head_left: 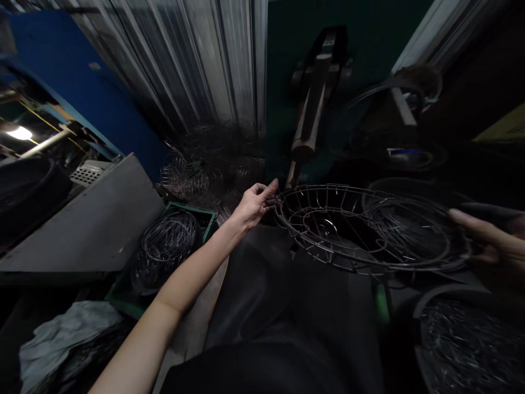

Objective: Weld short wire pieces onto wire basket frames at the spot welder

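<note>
A round wire fan guard (pixel 348 230) lies flat in front of me, its rings and spokes showing. My left hand (pixel 256 203) reaches out and grips the guard's left rim with curled fingers. At the far right my right hand (pixel 488 235) holds the right rim, a finger stretched along it; the rest of that hand is dark and partly out of frame. Under the guard my lap is covered by a dark apron (pixel 287 306).
A green crate (pixel 207 214) with stacked wire guards stands low on the left, beside a grey slanted panel (pixel 94 219). More guards pile up against the corrugated wall (pixel 213 164). A machine arm (pixel 311 115) rises behind. A dark tub (pixel 471 339) of small metal parts sits lower right.
</note>
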{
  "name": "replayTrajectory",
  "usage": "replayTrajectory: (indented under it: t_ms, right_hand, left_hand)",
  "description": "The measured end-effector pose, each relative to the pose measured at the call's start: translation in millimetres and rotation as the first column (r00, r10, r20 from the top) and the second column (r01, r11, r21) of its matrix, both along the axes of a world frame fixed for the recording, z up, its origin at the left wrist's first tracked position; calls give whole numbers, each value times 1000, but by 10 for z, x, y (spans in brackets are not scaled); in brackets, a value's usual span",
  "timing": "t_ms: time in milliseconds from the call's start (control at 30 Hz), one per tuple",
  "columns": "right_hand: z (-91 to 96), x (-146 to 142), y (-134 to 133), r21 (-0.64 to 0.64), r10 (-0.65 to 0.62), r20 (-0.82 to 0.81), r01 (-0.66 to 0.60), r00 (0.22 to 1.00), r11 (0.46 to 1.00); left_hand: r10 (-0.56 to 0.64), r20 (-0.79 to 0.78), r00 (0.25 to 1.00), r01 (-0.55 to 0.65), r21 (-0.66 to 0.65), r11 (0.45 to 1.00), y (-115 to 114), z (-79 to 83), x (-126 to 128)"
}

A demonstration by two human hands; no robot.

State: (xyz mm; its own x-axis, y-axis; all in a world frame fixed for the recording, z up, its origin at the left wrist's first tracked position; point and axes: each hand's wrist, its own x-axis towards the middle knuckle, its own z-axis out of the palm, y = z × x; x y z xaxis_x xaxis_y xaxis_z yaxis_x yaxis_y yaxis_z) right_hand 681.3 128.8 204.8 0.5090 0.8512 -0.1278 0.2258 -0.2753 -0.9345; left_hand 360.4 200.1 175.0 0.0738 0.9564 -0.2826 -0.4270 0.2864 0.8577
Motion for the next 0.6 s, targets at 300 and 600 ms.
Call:
replayTrajectory:
  t_ms: [300, 600]
  right_hand:
    - [285, -412, -76, -130, -204, -281, 174, 938, 976]
    - [287, -221, 41, -35, -173, -214, 169, 961, 985]
  left_hand:
    - [25, -64, 998, -22, 48, 999, -10, 50, -31]
    - [10, 8, 1000, -11, 75, 997, 31, 66, -57]
